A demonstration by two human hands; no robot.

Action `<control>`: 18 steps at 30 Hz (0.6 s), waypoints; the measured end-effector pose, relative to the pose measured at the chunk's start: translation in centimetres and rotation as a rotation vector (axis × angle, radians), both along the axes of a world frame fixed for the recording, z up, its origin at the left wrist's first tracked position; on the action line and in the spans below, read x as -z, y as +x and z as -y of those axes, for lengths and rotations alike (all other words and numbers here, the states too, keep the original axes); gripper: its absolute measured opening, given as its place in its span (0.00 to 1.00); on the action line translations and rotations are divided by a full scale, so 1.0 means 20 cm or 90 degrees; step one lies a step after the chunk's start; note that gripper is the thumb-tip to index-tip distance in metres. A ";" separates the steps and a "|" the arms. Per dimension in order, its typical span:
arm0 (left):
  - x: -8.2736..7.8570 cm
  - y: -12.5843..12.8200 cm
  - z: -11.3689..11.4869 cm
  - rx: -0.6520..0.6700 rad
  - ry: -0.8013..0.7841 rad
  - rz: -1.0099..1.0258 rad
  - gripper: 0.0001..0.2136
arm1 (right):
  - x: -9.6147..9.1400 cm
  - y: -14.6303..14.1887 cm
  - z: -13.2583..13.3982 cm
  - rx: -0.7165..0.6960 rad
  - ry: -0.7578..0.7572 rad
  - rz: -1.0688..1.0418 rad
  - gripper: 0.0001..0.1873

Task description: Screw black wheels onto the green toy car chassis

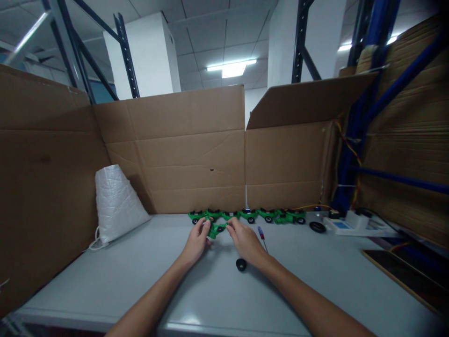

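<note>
Between my two hands, just above the tabletop, is a green toy car (pixel 215 230) with black wheels. My left hand (pixel 197 241) grips its left end, fingers closed round it. At the car's other end, the fingertips of my right hand (pixel 243 239) are pinched together on its edge. A black toy wheel (pixel 241 265) lies on the table below my right hand. Beyond that hand lies a small screwdriver (pixel 261 234) with a purple and red handle, its shaft partly hidden by my wrist. Several more green toy cars (pixel 268 215) stand in a row behind.
Cardboard walls (pixel 192 154) enclose the white table (pixel 122 276) at the back and sides. A white padded bag (pixel 117 206) leans at the left. To the right are a black ring (pixel 317 227), a power strip (pixel 358 227) with cables, and a blue metal post (pixel 347 164).
</note>
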State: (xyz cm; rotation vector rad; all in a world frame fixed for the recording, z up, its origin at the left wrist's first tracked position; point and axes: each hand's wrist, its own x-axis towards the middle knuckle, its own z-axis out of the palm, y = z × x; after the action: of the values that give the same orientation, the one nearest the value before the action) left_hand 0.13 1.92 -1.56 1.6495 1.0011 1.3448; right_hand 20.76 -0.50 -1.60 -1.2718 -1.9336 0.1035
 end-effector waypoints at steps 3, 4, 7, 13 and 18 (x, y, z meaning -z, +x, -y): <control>-0.01 0.00 0.01 0.006 0.003 0.002 0.27 | 0.01 0.00 -0.01 -0.002 0.006 -0.008 0.09; -0.01 0.01 0.02 0.011 0.002 0.001 0.27 | 0.02 0.00 -0.01 -0.003 0.004 -0.010 0.09; -0.02 0.01 0.03 0.021 -0.007 0.008 0.28 | 0.02 0.01 -0.01 -0.005 -0.009 -0.013 0.09; -0.02 0.01 0.02 0.011 -0.037 0.025 0.27 | 0.02 0.01 -0.01 -0.019 -0.018 -0.040 0.10; 0.01 -0.01 0.01 0.014 -0.050 0.016 0.26 | 0.04 0.01 -0.01 -0.026 -0.031 -0.052 0.10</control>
State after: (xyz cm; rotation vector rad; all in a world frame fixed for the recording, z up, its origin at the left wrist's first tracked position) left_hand 0.03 1.65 -1.72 1.5773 1.0059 1.2929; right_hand 21.04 -0.36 -2.40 -1.2408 -1.8975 0.2224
